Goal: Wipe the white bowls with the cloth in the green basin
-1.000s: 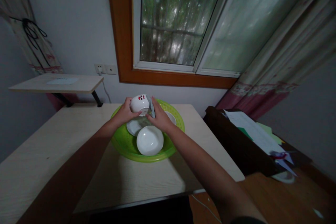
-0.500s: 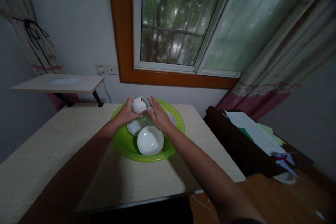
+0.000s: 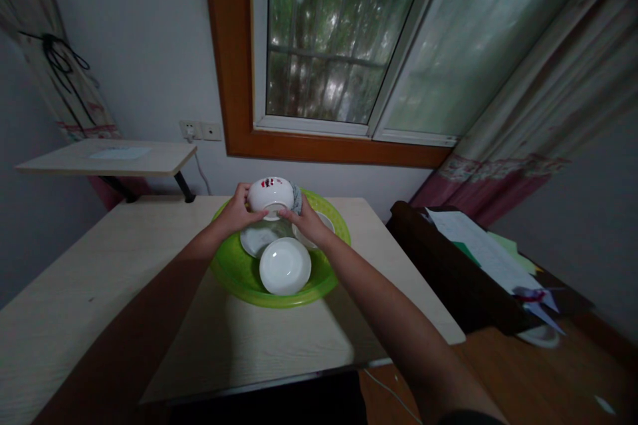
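A white bowl with a red and black pattern [image 3: 272, 195] is held tilted above the basin, its foot turned toward me. My left hand [image 3: 238, 210] grips its left side, thumb near the foot. My right hand [image 3: 308, 220] is closed round a grey-green cloth [image 3: 297, 198] and presses it to the bowl's right side, with the thumb on the bowl. Below is a green plastic basin [image 3: 234, 285] holding a white bowl [image 3: 285, 267] in front, another white dish [image 3: 255, 239] at the left and a bowl [image 3: 326, 224] partly hidden behind my right hand.
The basin stands on a pale wooden table [image 3: 164, 319]. A small raised shelf [image 3: 109, 158] is at the back left, near a wall socket [image 3: 200, 131]. Beyond the table's right edge is a dark brown piece of furniture [image 3: 448, 279] with papers [image 3: 478, 246]. A window is behind.
The held bowl has turned so that more of its pattern and its foot show. My right hand has moved from lying over the bowl's side to gripping its right edge with the cloth.
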Demonstrator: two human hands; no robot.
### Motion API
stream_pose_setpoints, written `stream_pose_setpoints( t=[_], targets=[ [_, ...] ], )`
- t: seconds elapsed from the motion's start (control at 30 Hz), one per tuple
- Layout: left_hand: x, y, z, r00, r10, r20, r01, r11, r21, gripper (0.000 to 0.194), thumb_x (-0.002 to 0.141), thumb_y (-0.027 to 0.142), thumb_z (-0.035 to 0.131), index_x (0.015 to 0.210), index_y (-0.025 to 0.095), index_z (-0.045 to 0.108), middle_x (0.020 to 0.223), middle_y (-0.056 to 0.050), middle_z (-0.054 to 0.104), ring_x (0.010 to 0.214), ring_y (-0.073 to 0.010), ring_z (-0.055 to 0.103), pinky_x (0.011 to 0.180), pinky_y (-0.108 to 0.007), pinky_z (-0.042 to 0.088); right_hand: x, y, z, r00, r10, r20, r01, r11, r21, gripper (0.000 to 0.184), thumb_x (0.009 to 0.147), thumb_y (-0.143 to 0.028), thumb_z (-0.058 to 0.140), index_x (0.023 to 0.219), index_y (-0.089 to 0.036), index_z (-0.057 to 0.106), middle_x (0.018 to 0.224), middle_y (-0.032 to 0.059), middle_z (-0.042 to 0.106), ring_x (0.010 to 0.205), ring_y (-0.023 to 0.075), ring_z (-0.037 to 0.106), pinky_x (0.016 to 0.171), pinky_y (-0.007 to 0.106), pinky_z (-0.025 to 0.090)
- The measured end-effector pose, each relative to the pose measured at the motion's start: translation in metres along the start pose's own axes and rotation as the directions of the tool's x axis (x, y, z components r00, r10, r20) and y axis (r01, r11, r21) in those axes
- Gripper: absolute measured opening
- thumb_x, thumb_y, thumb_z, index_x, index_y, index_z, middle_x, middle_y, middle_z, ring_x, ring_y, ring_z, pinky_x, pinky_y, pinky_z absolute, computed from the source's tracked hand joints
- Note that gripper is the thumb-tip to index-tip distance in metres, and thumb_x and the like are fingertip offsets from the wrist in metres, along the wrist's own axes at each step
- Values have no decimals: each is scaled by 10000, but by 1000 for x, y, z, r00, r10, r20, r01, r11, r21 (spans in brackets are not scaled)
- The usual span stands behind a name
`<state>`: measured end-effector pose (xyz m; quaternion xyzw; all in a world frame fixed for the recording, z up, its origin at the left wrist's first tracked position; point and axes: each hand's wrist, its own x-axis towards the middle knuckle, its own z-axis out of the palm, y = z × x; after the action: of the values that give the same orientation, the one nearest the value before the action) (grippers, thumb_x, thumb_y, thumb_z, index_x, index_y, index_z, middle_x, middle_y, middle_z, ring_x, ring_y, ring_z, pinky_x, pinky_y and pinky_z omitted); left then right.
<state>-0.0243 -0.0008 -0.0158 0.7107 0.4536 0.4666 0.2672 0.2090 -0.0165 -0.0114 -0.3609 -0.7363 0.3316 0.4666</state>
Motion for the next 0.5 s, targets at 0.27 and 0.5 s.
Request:
stream_pose_setpoints(
  t=[0.27,0.5],
  targets=[
    [-3,6,5,993,119,0,-118,985,126,725,674,419,783,1262,223,406,1277,-125,570,1159,-244,602,954,-395,521,3,0,-3,992,-99,-75,88,987,-133,702,837,-337,714,1455,-185,417,1441,132,515,1344,254,477,1171,425,351],
    [-7,21,2,986,163,37,-167,951,262,681,700,399,765,1277,221,450,1259,-108,596,1152,-258,597,1009,-425,479,1,0,-6,989,-147,-20,138,960,-245,738,848,-328,712,1503,-220,392,1477,138,480,1384,279,430,1194,462,302]
  ],
)
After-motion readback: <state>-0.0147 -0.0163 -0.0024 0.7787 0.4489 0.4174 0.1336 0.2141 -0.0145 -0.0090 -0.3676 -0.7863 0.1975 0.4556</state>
